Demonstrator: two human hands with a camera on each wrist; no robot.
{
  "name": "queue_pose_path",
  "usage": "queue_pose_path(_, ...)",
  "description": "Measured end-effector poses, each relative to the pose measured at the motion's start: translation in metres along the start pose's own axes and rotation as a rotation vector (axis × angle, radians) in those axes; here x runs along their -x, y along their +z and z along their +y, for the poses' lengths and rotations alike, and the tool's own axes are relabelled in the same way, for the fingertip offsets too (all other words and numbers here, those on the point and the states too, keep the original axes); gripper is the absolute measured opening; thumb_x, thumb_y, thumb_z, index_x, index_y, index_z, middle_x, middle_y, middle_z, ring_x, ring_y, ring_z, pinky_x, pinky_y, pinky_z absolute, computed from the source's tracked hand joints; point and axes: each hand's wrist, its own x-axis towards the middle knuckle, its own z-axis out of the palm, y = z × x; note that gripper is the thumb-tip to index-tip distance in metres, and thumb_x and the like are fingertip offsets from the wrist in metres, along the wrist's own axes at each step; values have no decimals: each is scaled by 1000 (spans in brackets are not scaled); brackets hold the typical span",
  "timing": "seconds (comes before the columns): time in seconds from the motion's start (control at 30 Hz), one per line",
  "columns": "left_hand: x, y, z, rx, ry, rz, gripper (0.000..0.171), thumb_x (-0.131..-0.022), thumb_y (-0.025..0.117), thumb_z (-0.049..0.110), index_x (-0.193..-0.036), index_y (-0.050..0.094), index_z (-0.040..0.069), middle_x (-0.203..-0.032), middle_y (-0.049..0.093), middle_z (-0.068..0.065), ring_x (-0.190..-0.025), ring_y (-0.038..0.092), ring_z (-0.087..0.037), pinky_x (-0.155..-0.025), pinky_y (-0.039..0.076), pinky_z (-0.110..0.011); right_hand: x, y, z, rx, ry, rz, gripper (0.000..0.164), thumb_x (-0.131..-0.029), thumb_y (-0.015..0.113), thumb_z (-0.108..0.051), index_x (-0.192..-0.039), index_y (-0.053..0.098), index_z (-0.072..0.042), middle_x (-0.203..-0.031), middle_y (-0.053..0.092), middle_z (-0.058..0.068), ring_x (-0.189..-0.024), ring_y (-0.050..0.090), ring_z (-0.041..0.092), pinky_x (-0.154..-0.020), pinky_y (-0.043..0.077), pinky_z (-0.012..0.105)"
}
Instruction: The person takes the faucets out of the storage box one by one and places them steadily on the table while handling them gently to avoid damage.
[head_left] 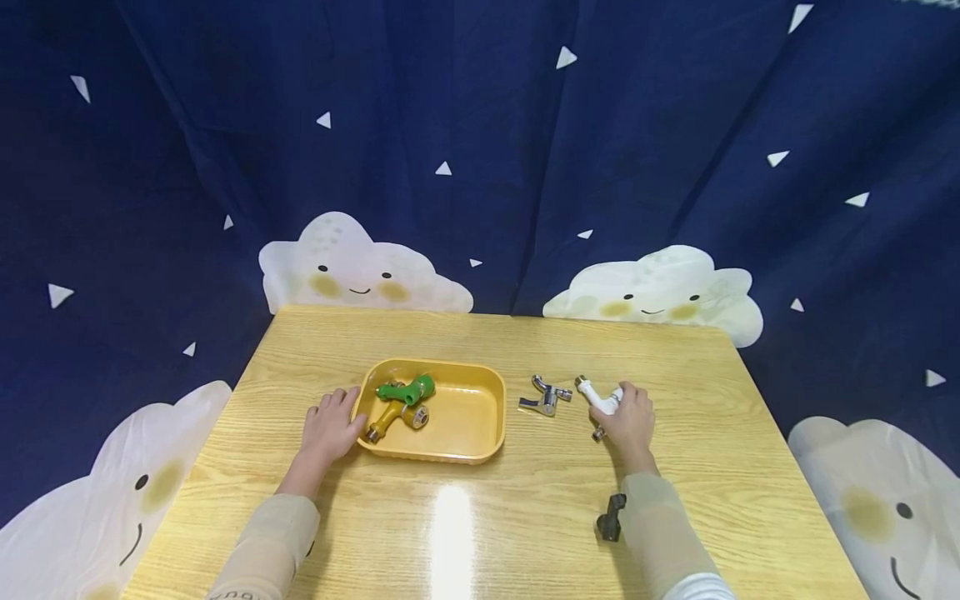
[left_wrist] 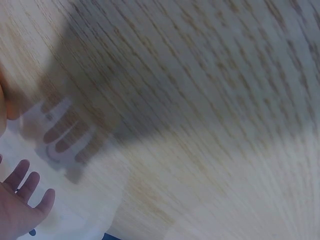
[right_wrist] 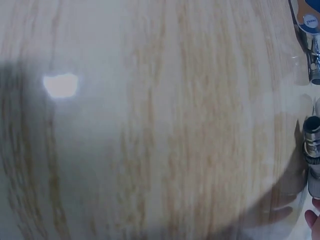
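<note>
My right hand (head_left: 632,419) grips a white plastic tap (head_left: 602,400) at its right end, low at the table; its threaded inlet (head_left: 581,382) points up and left. In the right wrist view, a chrome spout end (right_wrist: 312,142) shows above my fingertips. My left hand (head_left: 332,425) rests at the left side of a yellow tray (head_left: 468,417), fingers loosely extended along the rim. Inside the tray's left half lie a green tap (head_left: 408,390) and a yellow tap (head_left: 393,417) with metal ends. A chrome tap (head_left: 549,400) lies between the tray and the white tap.
A black tap-like piece (head_left: 611,518) lies on the wooden table (head_left: 540,517) beside my right forearm, partly covered by the sleeve. Behind the table hangs a dark blue curtain (head_left: 495,125) with white triangles and clouds.
</note>
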Motion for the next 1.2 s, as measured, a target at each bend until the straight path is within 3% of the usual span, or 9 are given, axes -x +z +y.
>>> queue_pose_path(0.37, 1, 0, 0, 1, -8, -6, 53, -92, 42, 33, -138, 36, 7, -127, 43, -20, -118, 37, -39, -88, 32, -59, 1, 2, 2, 7, 3, -28, 79, -73, 70, -41, -132, 35, -1, -123, 38, 26, -107, 38, 40, -83, 35, 53)
queue_pose_path(0.77, 0, -1, 0, 1, -2, -13, 53, -92, 42, 33, -138, 36, 6, -127, 43, -21, -118, 37, -40, -88, 31, -60, 1, -6, -4, -57, 5, -25, 85, -72, 70, -44, -137, 30, -5, -129, 34, 23, -115, 33, 40, -92, 29, 55)
queue_pose_path(0.93, 0, -1, 0, 5, -4, -20, 53, -92, 42, 33, -138, 35, 6, -127, 42, -21, -118, 36, -40, -89, 31, -60, -6, -12, -18, -60, -65, 35, 84, -75, 66, -47, -138, 31, -5, -133, 34, 23, -121, 33, 41, -95, 28, 56)
queue_pose_path(1.2, 0, -1, 1, 0, -4, -15, 54, -92, 43, 32, -138, 35, 6, -128, 42, -21, -118, 37, -39, -88, 31, -60, -14, -18, -53, -67, -232, 63, 75, -79, 62, -44, -136, 33, -6, -134, 35, 24, -122, 33, 42, -96, 26, 59)
